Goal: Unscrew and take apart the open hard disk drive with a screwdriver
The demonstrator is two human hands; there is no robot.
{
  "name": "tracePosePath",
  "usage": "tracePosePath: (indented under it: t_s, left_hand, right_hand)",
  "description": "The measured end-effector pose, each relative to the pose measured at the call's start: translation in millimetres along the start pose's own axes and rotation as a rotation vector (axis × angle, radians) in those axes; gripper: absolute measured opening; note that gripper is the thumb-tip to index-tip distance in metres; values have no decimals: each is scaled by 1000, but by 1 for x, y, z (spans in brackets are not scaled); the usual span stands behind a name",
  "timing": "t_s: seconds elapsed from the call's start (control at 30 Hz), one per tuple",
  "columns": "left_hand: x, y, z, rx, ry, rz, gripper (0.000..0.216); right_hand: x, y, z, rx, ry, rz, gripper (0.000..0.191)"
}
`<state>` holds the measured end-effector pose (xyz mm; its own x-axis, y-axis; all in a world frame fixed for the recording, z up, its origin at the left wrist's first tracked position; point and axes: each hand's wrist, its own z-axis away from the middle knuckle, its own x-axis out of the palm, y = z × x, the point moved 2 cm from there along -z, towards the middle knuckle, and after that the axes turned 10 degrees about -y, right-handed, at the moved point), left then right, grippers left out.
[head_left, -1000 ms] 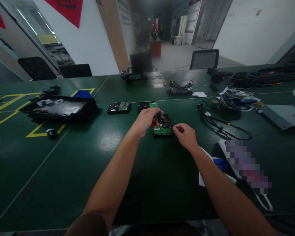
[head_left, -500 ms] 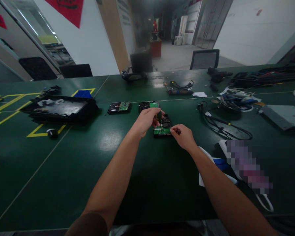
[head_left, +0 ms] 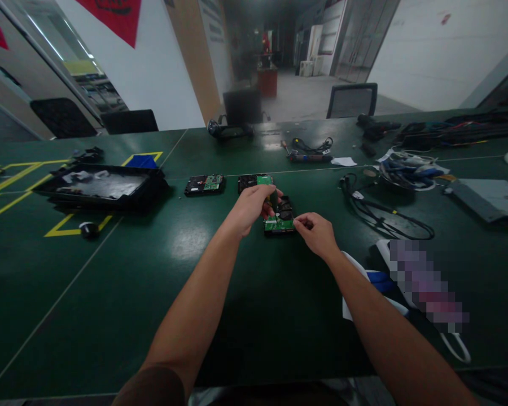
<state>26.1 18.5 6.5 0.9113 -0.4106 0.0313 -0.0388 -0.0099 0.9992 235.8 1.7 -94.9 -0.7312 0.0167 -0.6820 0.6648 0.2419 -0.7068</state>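
Observation:
Beneath my hands lies a hard drive (head_left: 280, 226) with a green circuit board facing up. My left hand (head_left: 254, 208) is closed around the dark handle of a screwdriver (head_left: 274, 201), which points down at the board; its tip is too small to make out clearly. At the drive's right edge, my right hand (head_left: 316, 231) has its thumb and forefinger pinched against the corner. A second hard drive (head_left: 263, 179) lies just behind, partly hidden by my left hand. Farther left is a third hard drive (head_left: 204, 184), also board side up.
Black trays (head_left: 105, 186) are stacked at the left, with a small black object (head_left: 88, 229) in front. Right of my hands are a black cable (head_left: 385, 220), a cable bundle (head_left: 410, 171), a grey metal box (head_left: 491, 197) and a blurred-out item (head_left: 427, 287). A pen-like tool (head_left: 310, 158) lies behind.
Almost nothing differs. Both hands keep their places at the hard drive, and the whole view has shifted very slightly.

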Motion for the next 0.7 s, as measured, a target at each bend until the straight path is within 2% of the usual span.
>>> tracePosePath:
  t_s: [0.17,0.27,0.37,0.43,0.6,0.7]
  left_hand:
    - [3,2,1,-3,-1,8,30]
    - [11,4,2,30,-22,41,25]
    - [23,6,3,83,-37,82,16]
    - [31,6,4,100,-62,66,14]
    - [39,8,6,146,-125,-20,17]
    - [37,6,4,154,-144,-39,20]
  right_hand:
    - [-11,-5,4,12,154,-8,19]
    - [-19,-28,10,-130,226,45,19]
    - [-20,-55,17,-310,171,11,24]
    - [-19,-67,21,-368,159,1,29]
    - [-16,-69,26,-334,222,21,32]
    - [-18,-69,25,-283,199,12,33]
